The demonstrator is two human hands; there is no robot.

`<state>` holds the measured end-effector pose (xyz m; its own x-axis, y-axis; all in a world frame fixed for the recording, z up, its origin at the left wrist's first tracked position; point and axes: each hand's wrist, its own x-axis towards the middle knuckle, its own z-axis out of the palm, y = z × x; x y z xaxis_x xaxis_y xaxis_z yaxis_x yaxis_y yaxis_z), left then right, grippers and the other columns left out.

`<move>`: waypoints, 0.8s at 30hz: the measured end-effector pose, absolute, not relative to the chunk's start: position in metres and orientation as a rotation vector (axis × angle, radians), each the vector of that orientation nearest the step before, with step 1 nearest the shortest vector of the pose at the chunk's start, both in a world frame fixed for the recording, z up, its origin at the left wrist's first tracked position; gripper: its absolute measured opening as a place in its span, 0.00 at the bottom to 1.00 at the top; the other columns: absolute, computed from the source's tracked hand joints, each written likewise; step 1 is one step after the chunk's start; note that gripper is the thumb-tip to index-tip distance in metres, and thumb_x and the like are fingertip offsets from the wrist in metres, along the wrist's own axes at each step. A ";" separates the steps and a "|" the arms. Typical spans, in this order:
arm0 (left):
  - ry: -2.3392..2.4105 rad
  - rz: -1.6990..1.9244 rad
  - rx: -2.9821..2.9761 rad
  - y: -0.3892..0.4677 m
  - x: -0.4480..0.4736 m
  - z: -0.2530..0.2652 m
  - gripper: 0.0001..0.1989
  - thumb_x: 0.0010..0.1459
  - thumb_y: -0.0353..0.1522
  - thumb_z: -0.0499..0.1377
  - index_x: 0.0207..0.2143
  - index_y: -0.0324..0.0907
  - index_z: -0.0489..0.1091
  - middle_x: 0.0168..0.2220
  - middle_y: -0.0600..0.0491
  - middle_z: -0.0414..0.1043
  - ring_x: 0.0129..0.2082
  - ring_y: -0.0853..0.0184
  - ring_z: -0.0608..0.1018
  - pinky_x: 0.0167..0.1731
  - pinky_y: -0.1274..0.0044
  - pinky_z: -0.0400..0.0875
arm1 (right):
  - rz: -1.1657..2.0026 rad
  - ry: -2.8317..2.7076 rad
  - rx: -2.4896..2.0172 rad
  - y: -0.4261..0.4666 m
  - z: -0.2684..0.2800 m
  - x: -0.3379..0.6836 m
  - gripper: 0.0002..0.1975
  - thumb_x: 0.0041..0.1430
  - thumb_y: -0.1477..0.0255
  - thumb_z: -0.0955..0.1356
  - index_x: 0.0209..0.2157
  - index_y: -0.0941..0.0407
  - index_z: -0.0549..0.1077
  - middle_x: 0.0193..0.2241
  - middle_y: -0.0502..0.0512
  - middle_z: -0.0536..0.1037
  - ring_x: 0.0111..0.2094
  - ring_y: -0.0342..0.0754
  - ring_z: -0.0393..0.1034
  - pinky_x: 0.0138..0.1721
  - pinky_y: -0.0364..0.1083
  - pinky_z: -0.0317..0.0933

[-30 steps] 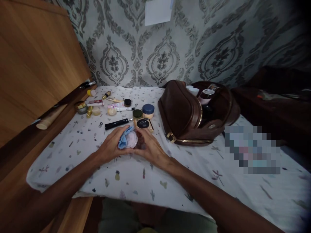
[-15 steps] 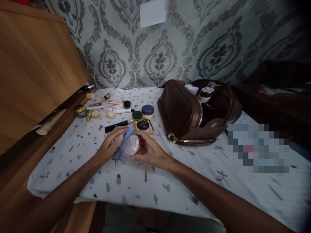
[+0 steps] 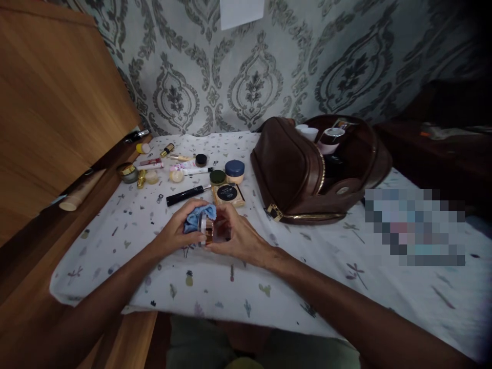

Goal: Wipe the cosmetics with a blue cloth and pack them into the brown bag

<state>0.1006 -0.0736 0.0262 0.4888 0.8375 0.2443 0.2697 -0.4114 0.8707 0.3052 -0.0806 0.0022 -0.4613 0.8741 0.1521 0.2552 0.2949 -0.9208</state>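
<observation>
Above the table's front half, my right hand [image 3: 246, 238] is closed around a small jar [image 3: 209, 229] with a pale lid and an amber-tinted, see-through body. The jar lies on its side in the grip, lid facing left. My left hand [image 3: 172, 231] is closed on a crumpled blue cloth [image 3: 203, 212] and presses it against the lid end, with the thumb along the lid's near edge. Just beyond the hands are a black tube [image 3: 187, 196] and a gold square compact [image 3: 228, 195] with a black round label. Fingers and cloth hide part of the jar.
A brown bag [image 3: 292, 169] stands unzipped at the right with white-lidded containers inside. Blue-lidded [image 3: 234, 170] and green-lidded jars [image 3: 218, 177], tubes and small pots lie at the back left. A wooden panel [image 3: 61, 102] borders the left; a pixelated item [image 3: 415, 225] lies at right.
The jar has turned from lid facing up toward me to lid facing left. The cloth has bunched over its top. The whole view has shifted slightly.
</observation>
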 end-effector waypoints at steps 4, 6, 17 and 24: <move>0.920 0.853 2.000 -0.073 0.100 0.027 0.28 0.54 0.46 0.65 0.53 0.42 0.66 0.49 0.48 0.69 0.49 0.57 0.73 0.50 0.70 0.68 | 1.225 -1.844 -0.952 -0.080 0.000 0.306 0.30 0.46 0.61 0.77 0.44 0.53 0.60 0.41 0.54 0.76 0.37 0.50 0.73 0.37 0.50 0.68; 0.924 0.887 2.019 -0.074 0.100 0.026 0.26 0.56 0.44 0.65 0.52 0.42 0.67 0.48 0.48 0.69 0.49 0.58 0.74 0.49 0.70 0.68 | 1.265 -1.824 -0.925 -0.079 -0.001 0.307 0.29 0.46 0.62 0.78 0.44 0.53 0.61 0.42 0.54 0.76 0.38 0.49 0.73 0.37 0.49 0.68; 0.922 1.178 2.278 -0.073 0.096 0.016 0.21 0.55 0.41 0.67 0.49 0.45 0.72 0.48 0.45 0.75 0.50 0.57 0.75 0.51 0.65 0.70 | 1.194 -1.876 -0.966 -0.078 -0.002 0.305 0.31 0.45 0.68 0.77 0.50 0.53 0.63 0.41 0.54 0.75 0.35 0.47 0.71 0.36 0.48 0.67; 0.821 0.827 2.077 -0.073 0.078 0.036 0.27 0.62 0.43 0.58 0.62 0.49 0.65 0.62 0.45 0.65 0.63 0.52 0.66 0.62 0.62 0.60 | 1.281 -1.765 -0.909 -0.078 -0.001 0.304 0.30 0.46 0.68 0.76 0.51 0.54 0.66 0.44 0.56 0.75 0.38 0.48 0.71 0.41 0.50 0.68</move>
